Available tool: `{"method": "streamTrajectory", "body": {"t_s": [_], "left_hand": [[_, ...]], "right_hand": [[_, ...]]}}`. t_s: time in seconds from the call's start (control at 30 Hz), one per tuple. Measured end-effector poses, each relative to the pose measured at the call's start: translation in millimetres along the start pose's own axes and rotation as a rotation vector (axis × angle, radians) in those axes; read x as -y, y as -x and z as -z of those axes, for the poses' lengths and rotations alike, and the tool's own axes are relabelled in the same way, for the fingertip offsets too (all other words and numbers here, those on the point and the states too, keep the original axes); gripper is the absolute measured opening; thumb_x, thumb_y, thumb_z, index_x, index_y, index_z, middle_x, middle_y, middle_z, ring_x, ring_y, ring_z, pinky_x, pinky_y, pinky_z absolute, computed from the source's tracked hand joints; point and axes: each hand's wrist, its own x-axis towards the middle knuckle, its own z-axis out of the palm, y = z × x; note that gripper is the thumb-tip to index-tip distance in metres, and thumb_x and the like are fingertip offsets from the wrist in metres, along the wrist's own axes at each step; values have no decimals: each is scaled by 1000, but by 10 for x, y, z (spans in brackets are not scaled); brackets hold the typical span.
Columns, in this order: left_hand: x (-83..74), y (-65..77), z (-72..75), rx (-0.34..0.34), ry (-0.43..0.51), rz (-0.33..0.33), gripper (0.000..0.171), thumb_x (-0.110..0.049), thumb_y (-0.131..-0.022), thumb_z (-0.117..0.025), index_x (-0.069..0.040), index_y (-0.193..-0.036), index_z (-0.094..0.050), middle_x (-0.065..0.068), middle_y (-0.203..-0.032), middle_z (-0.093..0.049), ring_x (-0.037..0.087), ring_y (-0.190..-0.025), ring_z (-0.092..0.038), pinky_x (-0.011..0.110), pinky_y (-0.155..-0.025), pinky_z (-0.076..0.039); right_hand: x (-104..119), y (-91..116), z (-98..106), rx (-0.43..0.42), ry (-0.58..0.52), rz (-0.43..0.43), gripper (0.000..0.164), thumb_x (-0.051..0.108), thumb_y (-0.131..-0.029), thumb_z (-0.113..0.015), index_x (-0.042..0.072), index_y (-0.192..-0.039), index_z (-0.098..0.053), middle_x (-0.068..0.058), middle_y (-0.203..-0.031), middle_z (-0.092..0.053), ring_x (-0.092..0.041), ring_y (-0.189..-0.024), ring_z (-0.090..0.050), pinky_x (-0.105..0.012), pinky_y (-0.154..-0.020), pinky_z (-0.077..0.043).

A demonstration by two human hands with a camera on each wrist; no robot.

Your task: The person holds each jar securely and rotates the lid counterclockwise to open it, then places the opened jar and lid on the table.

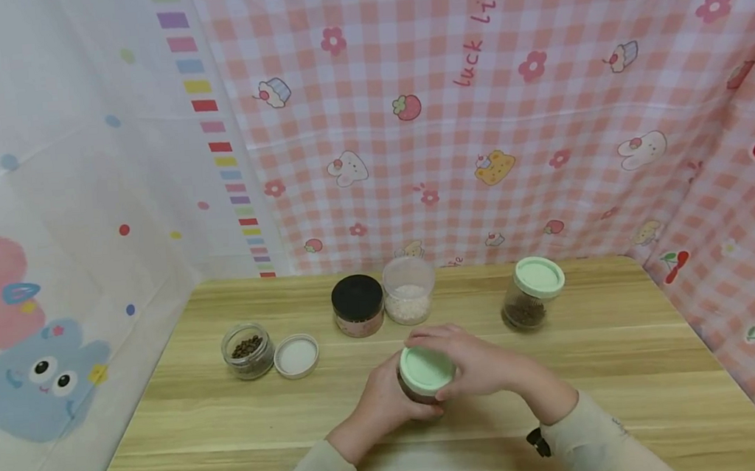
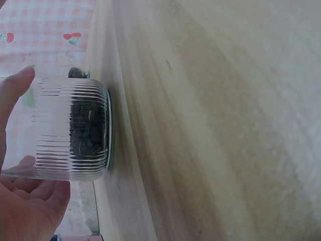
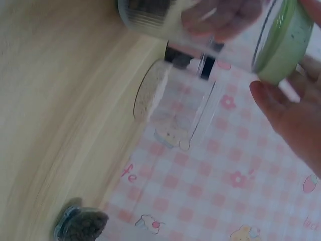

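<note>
From the head view, I have both hands on one jar (image 1: 419, 395) at the near middle of the desk (image 1: 246, 430). My left hand (image 1: 390, 395) is curled round its side, and my right hand (image 1: 473, 365) arches over the top, fingers on the far rim of the green lid (image 1: 428, 369) and thumb on the near rim. The lid sits on the jar. Far left of my hands are an open jar of brown beans (image 1: 248, 351) and, just beside it, a loose lid (image 1: 297, 356). Beyond my hands, a black-topped jar (image 1: 359, 306) stands beside a clear tub (image 1: 409, 290); another green-topped jar (image 1: 533, 293) stands to the right.

From my left wrist, my thumb and fingers spread to opposite sides of the ribbed clear wall, with dark pieces at the bottom. I cannot tell whether the base touches the desk.

From my right wrist, my thumb and fingers pinch the lid's edge.
</note>
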Motion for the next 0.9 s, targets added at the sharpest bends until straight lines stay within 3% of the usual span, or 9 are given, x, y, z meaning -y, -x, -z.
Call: {"method": "streamTrajectory", "body": {"t_s": [0.1, 0.17, 0.33, 0.43, 0.5, 0.67, 0.83, 0.9], "left_hand": [[11, -4, 7, 15, 6, -15, 90, -39, -55, -91, -18, -131, -49, -6, -119, -61, 12, -109, -57, 35, -96, -47], [10, -6, 15, 27, 10, -14, 89, -40, -55, -90, -18, -131, -49, -6, -120, -61, 12, -110, -57, 36, -97, -47], [1, -3, 28, 44, 37, 13, 88, -37, -57, -90, -19, -132, -48, -7, -120, -60, 14, -111, -56, 37, -98, -45], [5, 3, 32, 54, 57, 24, 89, -36, -57, -91, -22, -133, -48, -8, -122, -60, 14, -112, -56, 38, -99, -45], [4, 5, 36, 55, 63, 25, 89, -36, -57, -91, -22, -133, -48, -8, -122, -60, 15, -113, -56, 38, -99, -45], [-3, 1, 41, 46, 36, 11, 90, -36, -56, -91, -20, -134, -48, -7, -123, -59, 14, -113, -56, 37, -99, -45], [-15, 2, 51, 57, -11, 6, 89, -41, -59, -88, -16, -133, -46, -3, -122, -59, 15, -110, -56, 35, -95, -47], [-14, 4, 52, 60, -24, -2, 92, -43, -60, -87, -13, -135, -45, -1, -123, -59, 15, -111, -56, 35, -95, -47]], "right_hand": [[-42, -8, 41, 42, -30, 33, 78, 14, -69, -80, 14, -139, -45, -6, -146, -40, -31, -133, -34, -53, -105, -35], [-39, -17, 21, 24, -4, 13, 82, 23, -68, -83, 16, -140, -44, -7, -146, -39, -30, -132, -35, -52, -103, -37], [98, -43, -102, -99, 148, -203, 95, 54, -64, -81, 5, -137, -46, -13, -131, -45, -27, -116, -45, -43, -92, -46], [167, -64, -172, -156, 214, -308, 92, 59, -65, -78, -1, -129, -52, -11, -112, -50, -23, -100, -49, -39, -83, -49], [186, -82, -202, -181, 229, -333, 87, 58, -64, -79, -1, -124, -56, -9, -105, -51, -21, -93, -50, -37, -78, -50], [162, -100, -200, -210, 173, -271, 76, 40, -60, -84, 1, -120, -58, -9, -109, -53, -24, -99, -49, -38, -79, -49], [106, -108, -148, -116, 95, -134, 78, 19, -52, -81, 13, -126, -56, -5, -126, -51, -29, -114, -43, -42, -87, -45], [97, -107, -127, -67, 77, -92, 77, 12, -54, -79, 18, -127, -56, -4, -131, -48, -29, -118, -41, -43, -89, -43]]}}
